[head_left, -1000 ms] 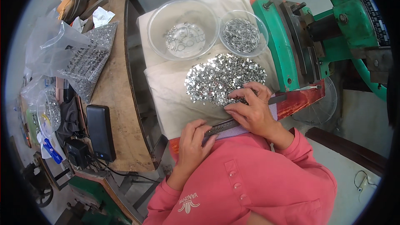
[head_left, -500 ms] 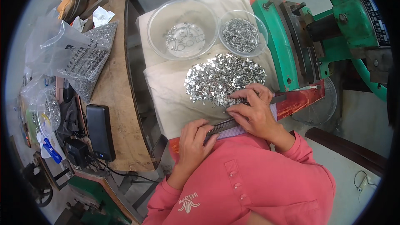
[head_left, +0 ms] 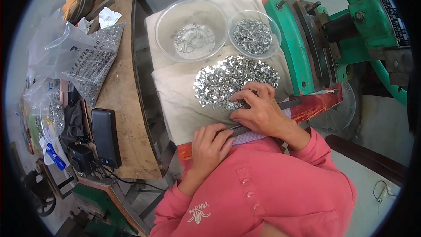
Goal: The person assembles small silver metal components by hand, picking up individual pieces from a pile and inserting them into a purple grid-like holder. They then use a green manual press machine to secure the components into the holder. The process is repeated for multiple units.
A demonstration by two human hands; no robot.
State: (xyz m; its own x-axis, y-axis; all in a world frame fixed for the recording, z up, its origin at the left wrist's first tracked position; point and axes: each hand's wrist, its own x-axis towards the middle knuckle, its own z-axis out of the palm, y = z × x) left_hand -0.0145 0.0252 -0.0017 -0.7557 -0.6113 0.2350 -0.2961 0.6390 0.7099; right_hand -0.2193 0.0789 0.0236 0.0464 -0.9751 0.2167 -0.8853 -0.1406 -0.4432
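Observation:
My left hand (head_left: 209, 144) is closed round the near-left end of a narrow dark metal bar (head_left: 238, 130), which lies slantwise along the cloth's front edge. A heap of small shiny metal pieces (head_left: 228, 79) is spread on the beige cloth (head_left: 173, 101). At the heap's near right side is my right hand (head_left: 263, 113), reaching over the bar. Its fingers are bent, with thumb and forefinger apart and the tips among the pieces. Whether a piece sits under the curled fingers is hidden.
Behind the heap stand a large clear tub (head_left: 163, 46) with a few pieces and a smaller clear bowl (head_left: 252, 37) full of metal parts. A green machine (head_left: 302, 83) rises at the right. The wooden bench (head_left: 127, 127) at left holds a bag of parts (head_left: 98, 57) and a black power bank (head_left: 105, 138).
My right hand has shifted left along the near edge of the heap, and its thumb and forefinger have spread slightly. My left hand has slid a little to the right, still on the bar.

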